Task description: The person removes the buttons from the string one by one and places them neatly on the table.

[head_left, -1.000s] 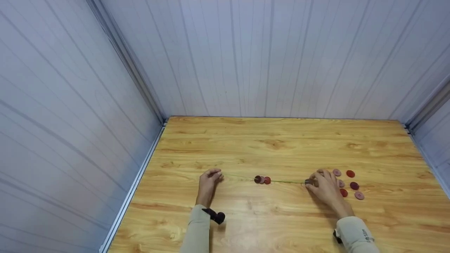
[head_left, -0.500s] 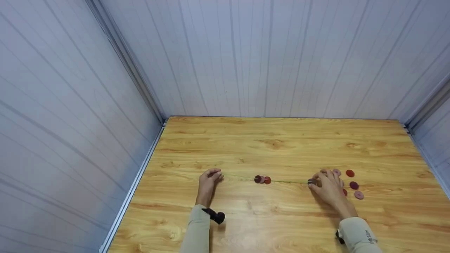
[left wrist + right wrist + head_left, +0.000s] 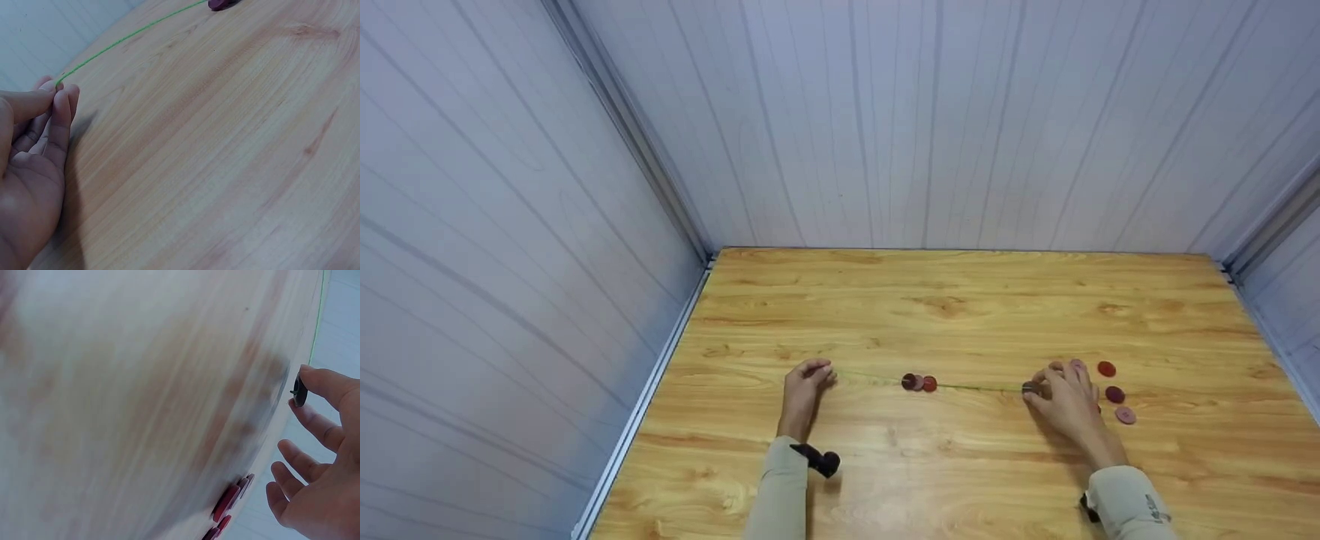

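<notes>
A green string (image 3: 979, 388) stretches taut between the two hands. My left hand (image 3: 805, 394) pinches its left end between thumb and fingertips, plain in the left wrist view. Along the string sit three buttons: dark maroon (image 3: 910, 382), pink (image 3: 919, 382) and red (image 3: 930, 384). At the other end, my right hand (image 3: 1069, 405) pinches a dark button (image 3: 300, 390) by its edge between thumb and index finger, the other fingers spread. The string reaches this button; whether it passes through the holes cannot be made out.
Loose buttons lie around and behind the right hand: a pink one (image 3: 1078, 365), a red one (image 3: 1106, 369), a dark maroon one (image 3: 1114, 394) and another pink one (image 3: 1125, 415). The wooden table (image 3: 945, 307) ends against pale panel walls (image 3: 885, 135).
My right hand has shifted slightly to the right with the dark button, covering more of the loose buttons. The left hand and the three strung buttons have stayed nearly still.
</notes>
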A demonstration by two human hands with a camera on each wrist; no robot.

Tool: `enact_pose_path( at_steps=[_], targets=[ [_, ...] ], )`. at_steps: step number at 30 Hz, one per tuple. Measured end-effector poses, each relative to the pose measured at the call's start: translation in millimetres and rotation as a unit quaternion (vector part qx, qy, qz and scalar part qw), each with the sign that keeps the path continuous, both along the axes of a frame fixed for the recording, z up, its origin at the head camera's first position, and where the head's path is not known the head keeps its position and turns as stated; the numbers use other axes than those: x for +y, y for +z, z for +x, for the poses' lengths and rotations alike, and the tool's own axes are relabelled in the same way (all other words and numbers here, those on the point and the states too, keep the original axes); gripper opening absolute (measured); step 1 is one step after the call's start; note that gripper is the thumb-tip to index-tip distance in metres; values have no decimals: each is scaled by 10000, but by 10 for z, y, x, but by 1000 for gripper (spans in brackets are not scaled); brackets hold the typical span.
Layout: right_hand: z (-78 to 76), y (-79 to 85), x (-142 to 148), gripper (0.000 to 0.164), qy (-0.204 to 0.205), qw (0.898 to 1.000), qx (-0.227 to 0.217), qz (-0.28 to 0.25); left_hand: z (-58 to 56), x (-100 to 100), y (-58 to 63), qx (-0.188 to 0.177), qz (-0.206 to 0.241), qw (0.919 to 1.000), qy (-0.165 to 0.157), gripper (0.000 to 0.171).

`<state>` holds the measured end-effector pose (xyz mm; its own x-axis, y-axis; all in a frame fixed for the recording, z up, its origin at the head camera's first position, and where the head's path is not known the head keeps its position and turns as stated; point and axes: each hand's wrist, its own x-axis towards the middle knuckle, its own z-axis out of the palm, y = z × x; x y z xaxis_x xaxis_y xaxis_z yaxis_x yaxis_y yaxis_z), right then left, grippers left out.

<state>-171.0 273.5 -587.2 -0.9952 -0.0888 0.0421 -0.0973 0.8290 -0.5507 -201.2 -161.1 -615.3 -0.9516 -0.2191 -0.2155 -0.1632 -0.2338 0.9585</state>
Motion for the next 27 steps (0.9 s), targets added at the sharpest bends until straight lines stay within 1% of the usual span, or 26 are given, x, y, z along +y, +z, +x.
enact_pose_path(
  at_steps=[4, 10, 14, 17, 23, 27],
  targets=[
    [4, 15, 15, 28, -12, 9999, -96, 44, 2, 3, 8, -16, 176, 9998, -32, 22],
    [14, 42, 49, 30, -14, 9996, -242, 109, 13, -4, 15, 7, 458, 9988, -176, 30],
    [25, 40, 90, 30, -21, 9999, -126, 82, 11, -5, 18, -49, 453, 9988, -158, 29],
    [44, 32, 127, 28, -54, 10000, -63, 55, 5, 2, 4, -27, 392, 9992, -86, 27],
    [98, 52, 202, 31, -141, 9997, -191, -40, 8, 3, 11, 10, 377, 9992, -104, 29],
    [127, 75, 244, 32, -201, 9997, -122, -89, 5, 4, 12, 2, 381, 9992, -102, 28]
  ],
)
